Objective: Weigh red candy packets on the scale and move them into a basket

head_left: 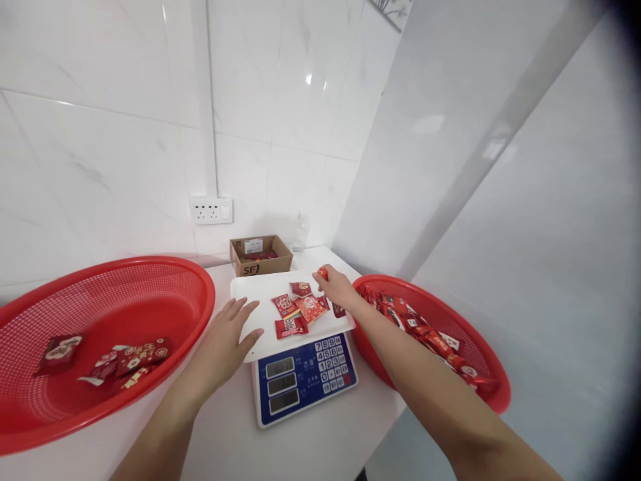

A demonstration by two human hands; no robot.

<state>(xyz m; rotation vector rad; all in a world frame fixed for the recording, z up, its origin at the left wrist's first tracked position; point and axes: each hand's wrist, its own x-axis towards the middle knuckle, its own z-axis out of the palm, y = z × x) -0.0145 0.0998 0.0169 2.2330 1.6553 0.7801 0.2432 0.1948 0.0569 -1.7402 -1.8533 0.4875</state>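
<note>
My left hand [228, 341] hovers by the left edge of the white weighing tray [250, 288], its fingers spread and holding nothing. Over the tray's right side, my right hand [334, 283] is closed on a small red snack packet [323, 273], most of it hidden by the fingers. Several red wrapped packets [311, 308] lie in a loose group on the tray, one of them a darker red packet [339, 310] below my right hand. Under the tray sits a digital scale [306, 381] with a blue panel, number keys and three dark displays.
A red plastic basket [193, 280] on the left holds several packets [135, 357]. Another red basket [502, 395] at the right is heaped with red packets [425, 334]. Behind the tray stands a cardboard box [265, 266] near the tiled wall, below a socket panel [212, 211].
</note>
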